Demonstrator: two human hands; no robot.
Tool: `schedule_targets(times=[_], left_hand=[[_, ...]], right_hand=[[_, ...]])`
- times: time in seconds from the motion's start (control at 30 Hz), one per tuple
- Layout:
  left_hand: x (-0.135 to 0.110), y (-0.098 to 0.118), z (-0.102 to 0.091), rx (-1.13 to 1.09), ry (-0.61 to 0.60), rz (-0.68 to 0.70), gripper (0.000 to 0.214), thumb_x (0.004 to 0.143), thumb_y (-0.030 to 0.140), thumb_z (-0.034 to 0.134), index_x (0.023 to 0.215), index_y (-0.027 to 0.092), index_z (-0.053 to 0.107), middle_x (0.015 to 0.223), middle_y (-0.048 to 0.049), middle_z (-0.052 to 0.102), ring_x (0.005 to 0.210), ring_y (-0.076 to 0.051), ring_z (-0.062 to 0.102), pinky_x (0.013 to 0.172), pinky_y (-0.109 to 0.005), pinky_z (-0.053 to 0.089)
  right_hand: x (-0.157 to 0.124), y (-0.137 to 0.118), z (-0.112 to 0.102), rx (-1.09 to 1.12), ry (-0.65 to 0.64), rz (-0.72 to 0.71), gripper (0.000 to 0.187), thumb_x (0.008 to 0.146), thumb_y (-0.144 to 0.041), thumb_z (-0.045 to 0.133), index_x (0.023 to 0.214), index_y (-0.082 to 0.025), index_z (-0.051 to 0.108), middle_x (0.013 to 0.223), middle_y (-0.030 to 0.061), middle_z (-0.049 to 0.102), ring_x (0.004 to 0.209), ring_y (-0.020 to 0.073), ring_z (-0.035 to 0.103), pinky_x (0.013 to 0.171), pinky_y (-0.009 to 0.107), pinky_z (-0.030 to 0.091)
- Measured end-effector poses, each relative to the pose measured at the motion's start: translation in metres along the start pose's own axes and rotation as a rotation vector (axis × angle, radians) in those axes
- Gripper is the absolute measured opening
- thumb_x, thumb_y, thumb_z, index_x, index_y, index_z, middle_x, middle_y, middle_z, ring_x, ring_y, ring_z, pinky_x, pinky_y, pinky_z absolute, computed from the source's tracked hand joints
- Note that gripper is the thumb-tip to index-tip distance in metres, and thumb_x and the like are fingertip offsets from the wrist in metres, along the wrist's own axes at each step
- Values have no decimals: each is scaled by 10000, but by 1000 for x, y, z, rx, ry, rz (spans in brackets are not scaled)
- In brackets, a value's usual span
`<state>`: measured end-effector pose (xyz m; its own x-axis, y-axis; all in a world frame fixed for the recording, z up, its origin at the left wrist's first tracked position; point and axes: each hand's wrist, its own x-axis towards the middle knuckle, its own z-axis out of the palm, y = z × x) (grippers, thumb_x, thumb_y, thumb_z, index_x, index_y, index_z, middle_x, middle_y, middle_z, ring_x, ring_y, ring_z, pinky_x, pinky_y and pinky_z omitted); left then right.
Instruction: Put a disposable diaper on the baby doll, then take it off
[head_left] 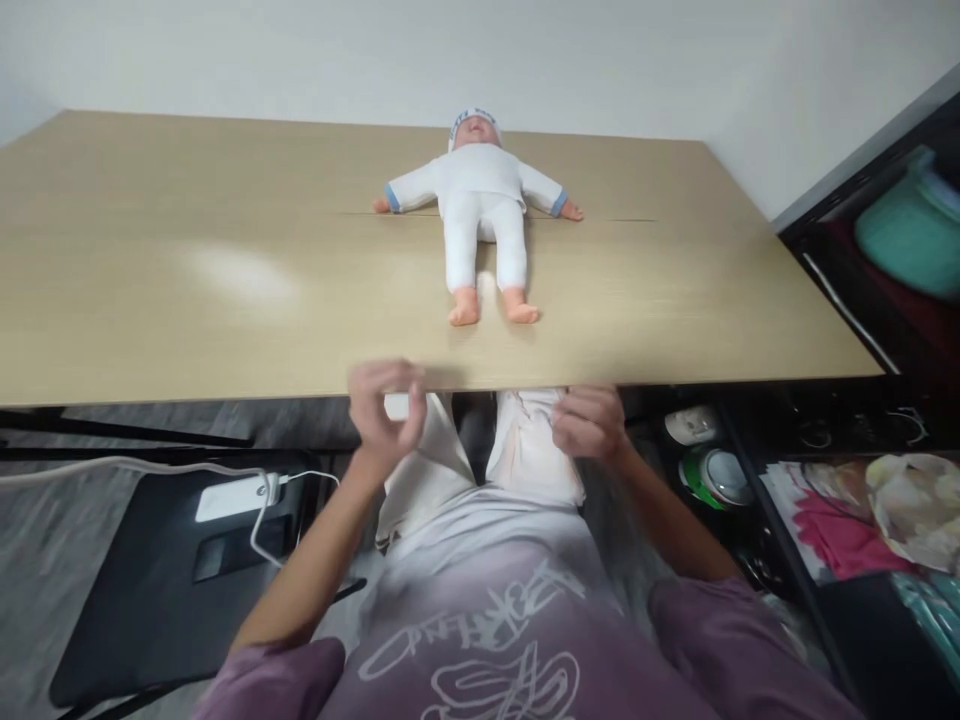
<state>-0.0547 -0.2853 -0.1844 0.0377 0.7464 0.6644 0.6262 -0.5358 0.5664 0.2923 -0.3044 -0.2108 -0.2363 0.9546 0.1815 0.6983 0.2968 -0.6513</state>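
Note:
A baby doll (484, 190) lies on its back on the wooden table (225, 220), arms spread and feet towards me. It wears a white top and trousers with blue cuffs, and a white cap with blue markings. My left hand (386, 405), slightly blurred, is at the table's near edge, fingers curved and thumb apart from them, holding nothing. Over my lap at the same edge, my right hand (591, 420) is curled into a loose fist with nothing visible in it. Both hands are apart from the doll, nearest to its feet.
On the left, a black chair (112, 610) bears a white power bank (234, 497) with cables and a dark phone (240, 550). To the right are a shelf with a pink cloth (840, 535) and several packages, and a teal container (911, 225). A white wall borders the table's far side.

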Motion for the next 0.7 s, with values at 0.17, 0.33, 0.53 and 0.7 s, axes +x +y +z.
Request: schedule_targets(times=[0.17, 0.33, 0.53, 0.7], left_hand=[[-99, 11, 27, -160, -351, -142, 149, 1023, 445, 634, 1080, 313, 674, 1048, -87, 771, 1009, -305, 737, 967, -542, 587], [-117, 13, 83, -507, -530, -779, 497, 922, 669, 755, 1200, 267, 665, 1324, -129, 708, 1210, -309, 656, 1151, -506, 503], [-97, 22, 136, -732, -646, -1004, 765, 635, 857, 870, 1016, 221, 678, 1038, -121, 770, 1056, -334, 746, 999, -483, 592], [-86, 69, 97, -876, -693, -1069, 685, 647, 800, 918, 1019, 256, 732, 1033, -130, 807, 1023, -365, 791, 884, -486, 640]], right_hand=[[-63, 32, 46, 95, 231, 189, 284, 931, -598, 709, 1061, -346, 702, 1165, 140, 780, 1169, 392, 690, 1139, 685, 517], [-79, 48, 63, 369, 245, 615, 703, 815, -846, 692, 1215, -270, 647, 1179, 147, 734, 1029, 334, 691, 939, 523, 590], [-78, 42, 67, 548, 108, 669, 780, 674, -944, 772, 1039, -265, 654, 710, -29, 630, 693, 216, 607, 669, 356, 496], [-91, -5, 29, 805, -82, 683, 722, 695, -820, 901, 1095, -240, 742, 919, 65, 801, 849, 287, 772, 732, 385, 609]])
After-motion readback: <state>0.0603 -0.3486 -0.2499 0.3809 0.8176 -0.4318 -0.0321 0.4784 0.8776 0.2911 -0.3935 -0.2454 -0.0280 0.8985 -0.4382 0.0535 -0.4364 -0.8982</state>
